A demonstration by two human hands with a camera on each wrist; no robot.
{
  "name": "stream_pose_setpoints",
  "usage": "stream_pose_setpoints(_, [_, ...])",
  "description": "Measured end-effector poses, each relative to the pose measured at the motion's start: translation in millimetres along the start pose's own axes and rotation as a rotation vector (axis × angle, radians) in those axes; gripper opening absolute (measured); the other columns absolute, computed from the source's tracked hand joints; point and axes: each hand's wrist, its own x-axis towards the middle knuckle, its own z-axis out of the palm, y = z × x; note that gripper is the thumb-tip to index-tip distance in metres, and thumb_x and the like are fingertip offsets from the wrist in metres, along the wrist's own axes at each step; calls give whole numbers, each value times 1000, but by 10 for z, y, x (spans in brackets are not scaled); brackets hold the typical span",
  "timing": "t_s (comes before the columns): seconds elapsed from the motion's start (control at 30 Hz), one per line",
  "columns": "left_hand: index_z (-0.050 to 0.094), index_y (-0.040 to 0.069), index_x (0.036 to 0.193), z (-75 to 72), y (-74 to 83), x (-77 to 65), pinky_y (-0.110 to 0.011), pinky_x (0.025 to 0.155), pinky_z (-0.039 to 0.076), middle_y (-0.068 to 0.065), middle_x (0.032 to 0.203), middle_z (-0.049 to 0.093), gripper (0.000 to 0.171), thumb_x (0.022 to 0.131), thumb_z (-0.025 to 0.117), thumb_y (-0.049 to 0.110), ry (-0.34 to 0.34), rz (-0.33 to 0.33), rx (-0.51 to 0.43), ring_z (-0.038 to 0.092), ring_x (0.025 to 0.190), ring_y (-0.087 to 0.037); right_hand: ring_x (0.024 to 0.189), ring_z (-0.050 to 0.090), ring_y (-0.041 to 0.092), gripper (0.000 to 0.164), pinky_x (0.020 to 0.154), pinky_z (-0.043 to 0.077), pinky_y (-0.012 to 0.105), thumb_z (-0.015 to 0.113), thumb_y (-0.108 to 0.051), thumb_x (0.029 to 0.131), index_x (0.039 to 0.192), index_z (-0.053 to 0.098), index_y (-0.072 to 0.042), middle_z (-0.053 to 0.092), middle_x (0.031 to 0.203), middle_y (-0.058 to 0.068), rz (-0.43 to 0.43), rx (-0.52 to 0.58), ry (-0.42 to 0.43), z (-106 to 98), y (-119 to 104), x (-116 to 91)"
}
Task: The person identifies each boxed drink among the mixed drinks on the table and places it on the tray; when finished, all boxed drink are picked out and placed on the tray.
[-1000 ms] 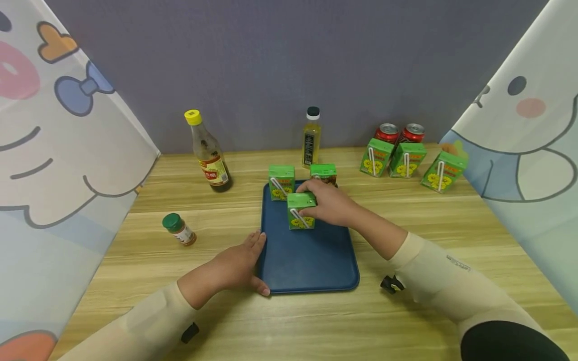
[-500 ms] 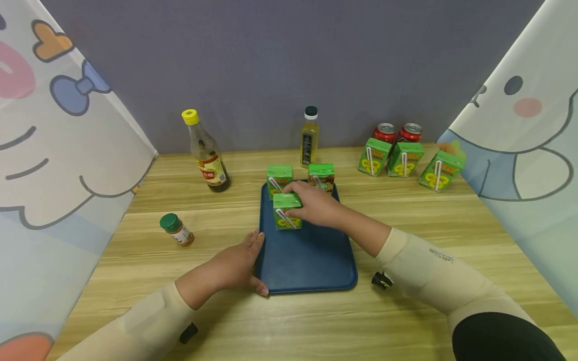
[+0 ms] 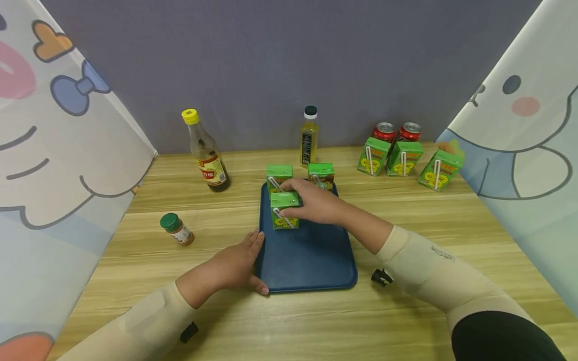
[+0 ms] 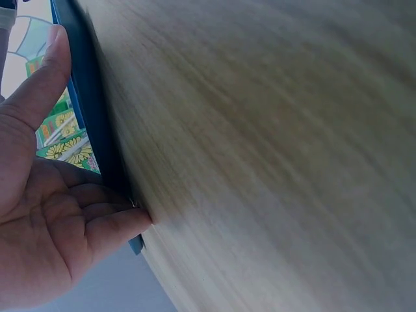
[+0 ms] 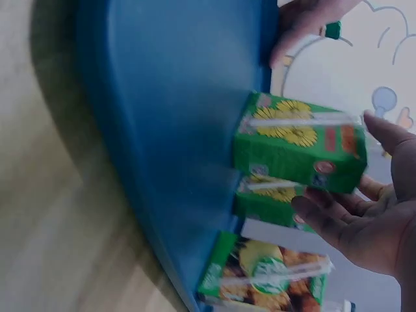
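Note:
My right hand [image 3: 316, 200] spans a green drink carton [image 3: 285, 216] with yellow flowers and a white straw, thumb at its front and fingers behind. This carton stands upright on the left half of a blue tray [image 3: 311, 265]. Behind it on the tray is a like carton [image 3: 276, 171], partly hidden. A green-and-brown carton [image 3: 321, 173] stands at the tray's far right corner. My left hand [image 3: 237, 265] rests against the tray's left edge, its thumb at the near corner. In the left wrist view its fingers [image 4: 117, 224] lie along the tray's side.
A dark sauce bottle [image 3: 212, 165] and a green-lidded jar [image 3: 178, 230] stand left of the tray. Behind it is an oil bottle [image 3: 309, 140]. At the back right, several green cartons [image 3: 404, 160] stand before two red cans [image 3: 385, 133].
My right hand has moved left across the tray with the green drink carton, mostly in the first half second. My left hand has stayed at the tray's edge.

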Motion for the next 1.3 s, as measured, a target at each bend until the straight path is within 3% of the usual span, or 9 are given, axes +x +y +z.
stream_pose_setpoints(0.13, [17, -2, 155, -4, 2, 3, -47, 116, 30, -21, 163, 12, 127, 66, 81, 62, 3, -5, 2, 15, 151, -32, 128, 51, 20, 74, 102, 45, 45, 59, -62, 89, 146, 40, -20, 52, 139, 3, -23, 91, 63, -200, 41, -53])
stream_pose_setpoints(0.33, [16, -2, 155, -9, 2, 4, -47, 116, 29, -21, 163, 11, 127, 66, 82, 61, 4, -6, -2, 14, 151, -32, 129, 47, 25, 66, 105, 42, 48, 58, -53, 94, 146, 40, -15, 48, 142, 8, -16, 154, 278, -644, 194, -148])
stream_pose_setpoints(0.5, [16, -2, 156, -3, 3, 12, -47, 116, 29, -21, 163, 11, 128, 66, 82, 61, 0, -10, -5, 14, 151, -31, 140, 36, 30, 77, 112, 33, 53, 57, -55, 94, 153, 29, -15, 35, 153, 12, 76, 102, 417, -1008, 528, -213])
stream_pose_setpoints(0.67, [16, -1, 156, 10, 3, 15, -47, 116, 30, -20, 163, 11, 128, 65, 82, 61, -3, -15, -8, 15, 151, -31, 145, 28, 34, 85, 113, 28, 57, 57, -57, 93, 157, 20, -15, 25, 160, 12, 191, 81, 505, -1222, 939, -291])
stream_pose_setpoints(0.83, [16, -1, 156, 16, 6, 11, -47, 116, 30, -20, 163, 12, 128, 65, 82, 61, -5, -20, -13, 15, 151, -31, 148, 19, 38, 90, 115, 21, 61, 56, -55, 94, 158, 12, -11, 18, 162, 16, 307, 76, 489, -1286, 1254, -364])
stream_pose_setpoints(1.03, [16, -1, 156, 11, 14, 2, -48, 116, 29, -20, 163, 12, 127, 66, 83, 60, -4, -16, -26, 14, 151, -31, 142, 21, 50, 93, 109, 25, 66, 56, -52, 95, 157, 9, -1, 16, 158, 30, 460, -69, 326, -1246, 1575, -370])
stream_pose_setpoints(1.17, [17, -1, 156, 20, 14, 2, -47, 116, 29, -20, 163, 12, 127, 65, 83, 60, -1, -14, -25, 15, 151, -31, 132, 29, 50, 85, 103, 31, 64, 57, -46, 96, 153, 19, 5, 26, 148, 34, 477, -157, 313, -1216, 1710, -330])
stream_pose_setpoints(1.3, [17, -1, 156, 21, 15, 4, -47, 116, 30, -20, 163, 12, 127, 65, 83, 60, -2, -19, -21, 15, 151, -31, 126, 36, 49, 74, 101, 34, 62, 57, -39, 97, 147, 32, 9, 35, 141, 35, 479, -162, 346, -1234, 1707, -307])
